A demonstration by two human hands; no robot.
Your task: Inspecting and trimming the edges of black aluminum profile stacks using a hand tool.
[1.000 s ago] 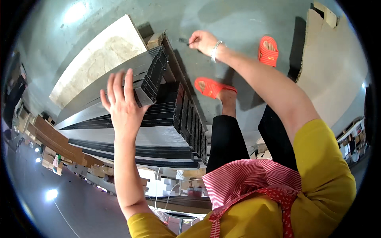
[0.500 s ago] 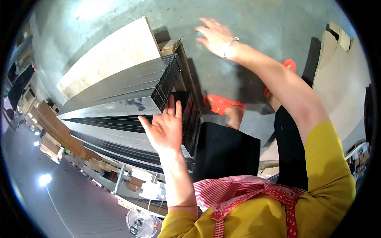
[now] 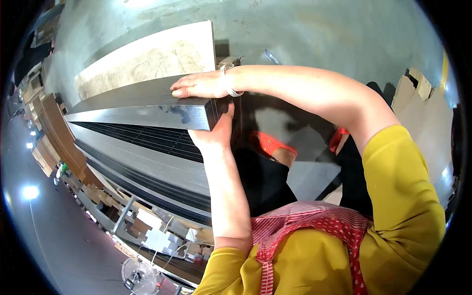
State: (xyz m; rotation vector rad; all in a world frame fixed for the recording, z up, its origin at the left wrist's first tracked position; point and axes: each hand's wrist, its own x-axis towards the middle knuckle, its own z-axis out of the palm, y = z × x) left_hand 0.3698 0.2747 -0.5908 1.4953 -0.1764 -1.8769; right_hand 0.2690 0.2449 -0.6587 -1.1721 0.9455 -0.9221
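A long, thick dark panel [image 3: 147, 110] with a glossy black face is raised at its near end above a stack of similar dark panels [image 3: 147, 162]. My right hand [image 3: 199, 86], with a bracelet at the wrist, lies flat on top of the raised end. My left hand [image 3: 216, 132] presses up against that end from below. The panel is clamped between the two hands. It runs away to the left.
A pale board [image 3: 147, 54] lies on the grey concrete floor beyond the stack. My feet in orange sandals [image 3: 268, 142] stand next to the stack. Cardboard sheets [image 3: 423, 108] are at the right, brown board stacks [image 3: 54, 128] at the left, a fan [image 3: 137, 275] below.
Both hands were free and apart above the stack. They have come together on the near end of the top panel, and that end has risen off the stack.
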